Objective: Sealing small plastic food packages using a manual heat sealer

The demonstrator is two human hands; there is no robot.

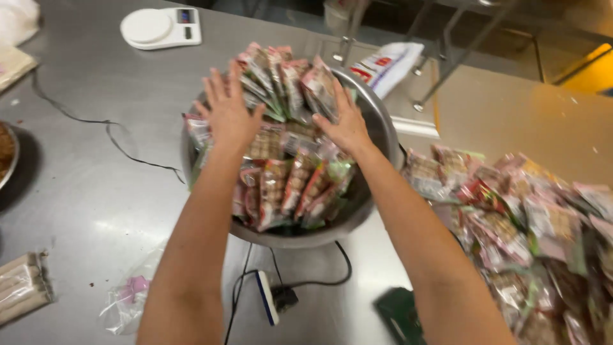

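My left hand (227, 112) and right hand (345, 121) lie flat, fingers spread, pressing on the snack packets (287, 172) heaped in the steel bowl (383, 128), gripping nothing. The bowl sits mid-table; bare steel table (96, 191) lies open to my left, a loose packet pile (523, 230) crowds the right. Motion blurs the packets.
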